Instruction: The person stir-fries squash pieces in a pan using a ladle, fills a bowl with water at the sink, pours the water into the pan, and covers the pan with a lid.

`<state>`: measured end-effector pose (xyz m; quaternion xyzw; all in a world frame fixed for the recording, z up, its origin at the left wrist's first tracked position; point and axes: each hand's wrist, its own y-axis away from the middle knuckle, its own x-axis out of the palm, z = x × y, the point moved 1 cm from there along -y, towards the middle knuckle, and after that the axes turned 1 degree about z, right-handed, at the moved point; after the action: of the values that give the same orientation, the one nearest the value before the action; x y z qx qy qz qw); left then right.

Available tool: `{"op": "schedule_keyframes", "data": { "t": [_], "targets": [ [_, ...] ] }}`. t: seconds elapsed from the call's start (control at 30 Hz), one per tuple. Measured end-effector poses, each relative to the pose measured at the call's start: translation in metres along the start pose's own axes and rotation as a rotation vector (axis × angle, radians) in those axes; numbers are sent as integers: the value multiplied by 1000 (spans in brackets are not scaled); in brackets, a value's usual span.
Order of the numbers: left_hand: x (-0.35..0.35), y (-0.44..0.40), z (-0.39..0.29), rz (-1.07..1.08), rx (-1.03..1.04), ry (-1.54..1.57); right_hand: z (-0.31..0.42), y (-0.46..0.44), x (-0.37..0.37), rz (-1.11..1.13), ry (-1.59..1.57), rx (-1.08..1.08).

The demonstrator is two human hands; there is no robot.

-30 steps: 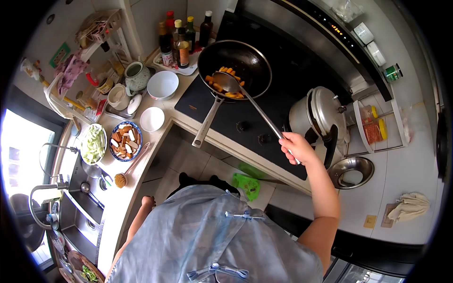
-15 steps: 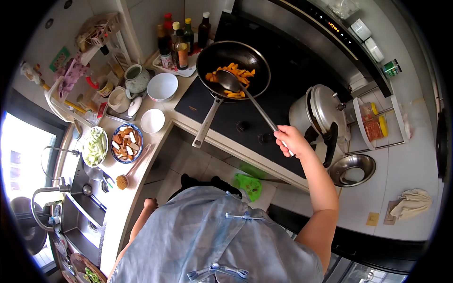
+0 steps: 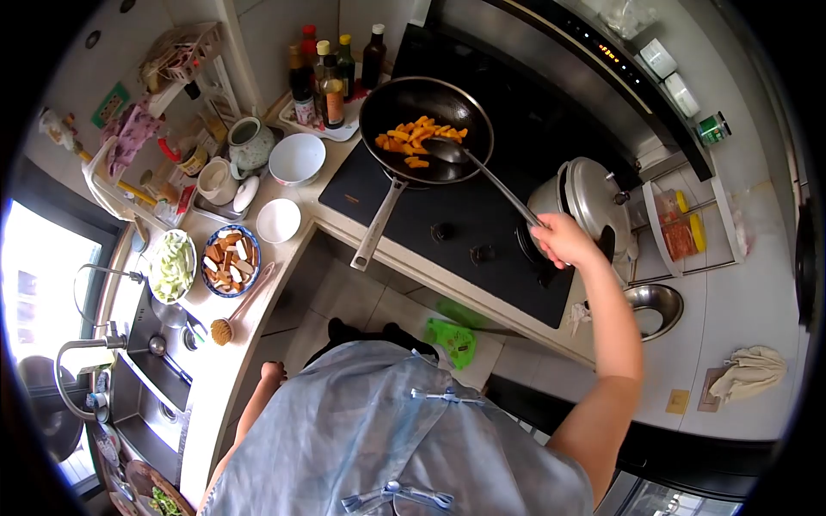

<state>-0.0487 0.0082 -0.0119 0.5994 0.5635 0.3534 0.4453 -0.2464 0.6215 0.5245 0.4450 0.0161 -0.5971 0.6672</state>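
My right hand (image 3: 564, 240) is closed around the handle of a long metal ladle (image 3: 503, 189). The ladle's rounded head rests inside a dark wok (image 3: 476, 161), at the right side of some orange vegetable pieces (image 3: 417, 133). The wok sits on the black stove (image 3: 361, 185), its long handle pointing toward me, untouched by either hand. Down at my left side, my left hand (image 3: 274, 371) hangs near the counter edge with curled fingers; nothing shows in it.
A pressure cooker (image 3: 594, 198) stands right of the wok, partly behind my hand. On the left counter are a bowl of brown and white slices (image 3: 231, 261), a plate of pale green pieces (image 3: 173, 267), white bowls (image 3: 297, 159) and a brush (image 3: 223, 332). Sauce bottles (image 3: 331, 95) stand behind.
My right hand has moved right and slightly up, drawing the ladle's head rightward across the wok. The orange pieces have shifted and lie more together. My left hand stays put.
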Motion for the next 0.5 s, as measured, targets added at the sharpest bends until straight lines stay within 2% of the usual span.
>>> {"op": "schedule_keyframes", "data": {
  "t": [0.13, 0.27, 0.33, 0.5],
  "targets": [
    [5, 23, -13, -218, -10, -51, -21, -51, 30, -139, -293, -76],
    [3, 30, -11, -216, -11, -87, -14, -87, 76, -392, -242, -142],
    [0, 32, -11, -218, -11, -95, -6, -88, 89, -333, -167, -158],
    [0, 35, -8, -214, -24, -94, -4, -46, 93, -41, -247, -180]
  ]
}}
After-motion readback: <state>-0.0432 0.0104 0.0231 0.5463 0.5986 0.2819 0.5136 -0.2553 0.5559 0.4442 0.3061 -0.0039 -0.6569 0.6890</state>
